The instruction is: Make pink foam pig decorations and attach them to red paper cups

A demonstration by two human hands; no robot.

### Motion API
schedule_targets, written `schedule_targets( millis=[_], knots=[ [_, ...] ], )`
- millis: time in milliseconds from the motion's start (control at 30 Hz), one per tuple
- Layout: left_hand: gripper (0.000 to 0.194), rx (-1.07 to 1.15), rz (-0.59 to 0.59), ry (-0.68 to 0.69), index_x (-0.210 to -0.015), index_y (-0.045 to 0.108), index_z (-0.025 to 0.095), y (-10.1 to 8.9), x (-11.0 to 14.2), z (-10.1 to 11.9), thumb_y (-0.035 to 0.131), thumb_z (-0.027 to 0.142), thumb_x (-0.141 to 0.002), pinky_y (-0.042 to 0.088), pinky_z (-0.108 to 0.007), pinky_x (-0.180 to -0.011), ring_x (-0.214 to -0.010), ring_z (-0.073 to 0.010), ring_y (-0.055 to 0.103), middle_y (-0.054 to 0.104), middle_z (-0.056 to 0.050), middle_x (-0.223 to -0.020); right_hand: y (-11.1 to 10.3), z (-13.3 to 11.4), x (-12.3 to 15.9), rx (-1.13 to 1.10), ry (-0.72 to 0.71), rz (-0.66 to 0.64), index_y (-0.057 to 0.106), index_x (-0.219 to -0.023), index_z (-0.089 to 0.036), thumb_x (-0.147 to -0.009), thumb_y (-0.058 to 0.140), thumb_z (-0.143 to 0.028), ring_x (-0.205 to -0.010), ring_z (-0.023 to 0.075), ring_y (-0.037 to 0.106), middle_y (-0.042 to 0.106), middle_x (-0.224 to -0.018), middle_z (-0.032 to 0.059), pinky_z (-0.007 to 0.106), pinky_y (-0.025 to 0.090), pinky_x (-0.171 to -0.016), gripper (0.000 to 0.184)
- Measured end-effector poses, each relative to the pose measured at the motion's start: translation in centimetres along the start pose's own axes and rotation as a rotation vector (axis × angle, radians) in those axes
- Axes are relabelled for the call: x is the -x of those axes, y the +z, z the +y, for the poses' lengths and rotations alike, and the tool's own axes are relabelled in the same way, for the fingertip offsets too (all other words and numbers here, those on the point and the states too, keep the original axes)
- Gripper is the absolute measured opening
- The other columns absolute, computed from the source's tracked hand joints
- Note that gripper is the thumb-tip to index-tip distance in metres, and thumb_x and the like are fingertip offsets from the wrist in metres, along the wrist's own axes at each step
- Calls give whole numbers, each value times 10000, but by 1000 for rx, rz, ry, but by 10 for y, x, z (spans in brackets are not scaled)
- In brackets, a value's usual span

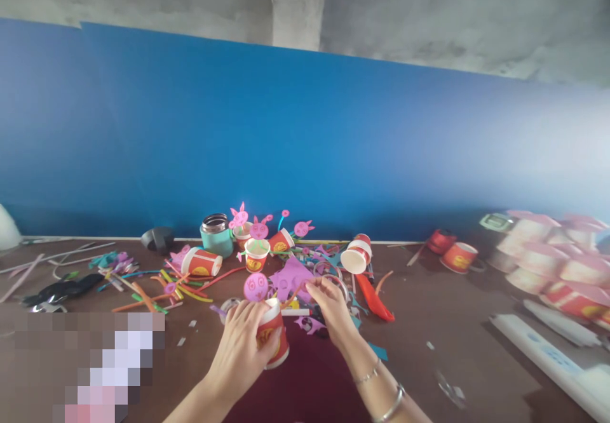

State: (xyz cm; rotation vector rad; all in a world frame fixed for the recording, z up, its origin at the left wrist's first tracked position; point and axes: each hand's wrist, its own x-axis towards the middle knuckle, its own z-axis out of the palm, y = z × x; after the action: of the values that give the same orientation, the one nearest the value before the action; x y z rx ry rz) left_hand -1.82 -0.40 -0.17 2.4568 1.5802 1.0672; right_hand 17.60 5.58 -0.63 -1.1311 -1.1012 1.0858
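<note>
My left hand (pixel 245 334) is wrapped round a red paper cup (pixel 281 347) with a white rim, held tilted above the table. A round purple paper face (pixel 256 288) with drawn features stands at the cup's far side. My right hand (pixel 331 308) is closed in a pinch to the right of the cup, on a thin orange strip (pixel 294 297) that runs toward the cup's rim. The strip's far end is hard to make out. Just beyond the hands lies a purple foam sheet (pixel 288 277) with shapes cut out of it.
Several decorated cups (pixel 257 256) stand behind the hands, near a teal jar (pixel 216 235). Colourful strips (pixel 143 293) and scraps litter the left side. An orange-red pouch-like piece (pixel 375 299) lies right. Stacked cups (pixel 548 261) and a white bar (pixel 538 353) are far right.
</note>
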Motion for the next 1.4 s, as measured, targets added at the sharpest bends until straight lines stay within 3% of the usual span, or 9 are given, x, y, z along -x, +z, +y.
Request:
schedule_targets(
  millis=[333, 567, 800, 1100, 1400],
  knots=[
    [239, 16, 3, 38, -1029, 540, 209, 0, 1, -3, 561, 287, -804, 437, -458, -866, -950, -274, 593, 648, -84, -977, -1, -2, 0, 39, 16, -18, 630, -617, -147, -619, 716, -349, -557, 124, 483, 579, -557, -10, 239, 359, -551, 220],
    [270, -4, 34, 26, -1036, 554, 201, 4, 3, -7, 581, 291, -783, 440, -470, -875, -955, -282, 595, 655, -83, -980, -1, -7, 1, -45, 114, -40, 623, -610, -153, -589, 736, -365, -494, 107, 474, 592, -542, -10, 230, 334, -497, 241],
    [282, 2, 40, 11, -1053, 552, 203, 7, 4, -11, 573, 298, -788, 440, -484, -871, -952, -285, 596, 652, -91, -993, -6, -5, -2, -156, 166, -50, 635, -691, -148, -576, 754, -294, -560, 122, 550, 644, -605, 10, 215, 359, -518, 220],
    [262, 0, 41, 12, -1032, 570, 206, 3, 2, -8, 566, 306, -790, 449, -454, -868, -941, -277, 605, 659, -87, -975, -5, -2, -3, -101, 91, -26, 671, -686, -144, -581, 738, -286, -548, 123, 524, 615, -580, -1, 225, 365, -521, 189],
    [250, -4, 29, 16, -1022, 580, 217, 2, 2, -7, 577, 306, -788, 458, -427, -840, -925, -269, 607, 662, -67, -955, -8, -3, -5, 126, -111, -8, 732, -852, -156, -700, 614, -337, -627, 162, 543, 662, -733, 48, 253, 414, -545, 263]
  ],
)
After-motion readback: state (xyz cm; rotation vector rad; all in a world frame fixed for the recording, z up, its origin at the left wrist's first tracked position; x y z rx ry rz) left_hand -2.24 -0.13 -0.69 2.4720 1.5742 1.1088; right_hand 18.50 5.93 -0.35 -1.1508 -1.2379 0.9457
